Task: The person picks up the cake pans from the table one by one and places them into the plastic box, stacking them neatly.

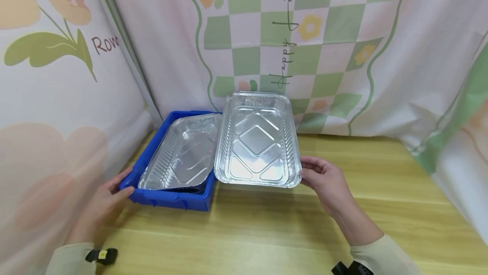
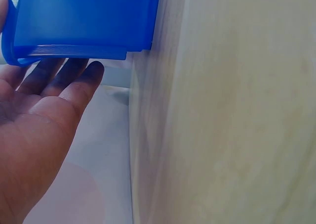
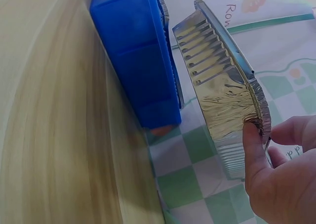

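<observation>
My right hand (image 1: 331,186) pinches the near right corner of a silver foil tray (image 1: 257,143). In the right wrist view, the fluted side of this foil tray (image 3: 217,95) faces the camera, and the tray is held above the table. My left hand (image 1: 104,198) holds the near left corner of a blue plastic bin (image 1: 171,199). The left wrist view has those fingers under the rim of the blue bin (image 2: 84,21). Another foil tray (image 1: 187,156) lies tilted inside the bin, its right edge partly behind the held tray. Whatever is below it in the bin is hidden.
The bin stands on a wood-grain table (image 1: 251,232), at its left back. A printed curtain (image 1: 244,33) hangs behind the table, and another curtain (image 1: 57,139) runs along the left. Fabric also hangs at the right.
</observation>
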A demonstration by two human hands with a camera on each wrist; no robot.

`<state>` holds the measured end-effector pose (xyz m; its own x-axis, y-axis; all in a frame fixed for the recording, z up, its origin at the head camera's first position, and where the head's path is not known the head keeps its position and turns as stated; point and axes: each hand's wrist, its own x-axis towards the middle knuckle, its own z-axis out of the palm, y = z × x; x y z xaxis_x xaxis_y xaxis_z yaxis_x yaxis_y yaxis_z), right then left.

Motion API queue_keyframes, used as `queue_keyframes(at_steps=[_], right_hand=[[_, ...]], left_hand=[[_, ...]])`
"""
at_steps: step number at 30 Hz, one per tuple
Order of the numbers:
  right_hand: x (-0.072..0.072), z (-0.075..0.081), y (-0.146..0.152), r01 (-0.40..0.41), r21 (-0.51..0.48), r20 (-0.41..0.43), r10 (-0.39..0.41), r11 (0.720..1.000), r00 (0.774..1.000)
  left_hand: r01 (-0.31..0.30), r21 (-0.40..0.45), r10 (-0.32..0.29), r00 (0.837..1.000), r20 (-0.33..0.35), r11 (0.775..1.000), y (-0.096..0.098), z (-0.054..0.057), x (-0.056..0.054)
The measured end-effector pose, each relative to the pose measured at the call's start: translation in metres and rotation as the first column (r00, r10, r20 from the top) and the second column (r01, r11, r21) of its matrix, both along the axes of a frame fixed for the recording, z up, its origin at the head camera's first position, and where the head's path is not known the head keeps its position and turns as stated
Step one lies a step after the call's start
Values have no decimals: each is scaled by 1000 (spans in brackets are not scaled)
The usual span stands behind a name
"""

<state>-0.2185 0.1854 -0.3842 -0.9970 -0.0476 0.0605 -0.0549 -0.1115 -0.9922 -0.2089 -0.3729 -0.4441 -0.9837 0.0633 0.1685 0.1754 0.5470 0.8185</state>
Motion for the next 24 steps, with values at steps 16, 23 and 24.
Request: queue_keyframes(at_steps=[16,23,24], right_hand=[[-3,-3,-4,-8,-8,-19,8,1000,1000],[-3,1,-5,-12,-18,-23,11,1000,1000],[-3,2,-6,-12,-19,-23,11,1000,1000]], left_hand=[[-5,-10,5,1000,6,1000,-3,-7,-4],[-22,-17,22,1000,-4,1000,-3,-7,-4],[-23,-19,23,1000,-5,1000,-3,-7,-4]])
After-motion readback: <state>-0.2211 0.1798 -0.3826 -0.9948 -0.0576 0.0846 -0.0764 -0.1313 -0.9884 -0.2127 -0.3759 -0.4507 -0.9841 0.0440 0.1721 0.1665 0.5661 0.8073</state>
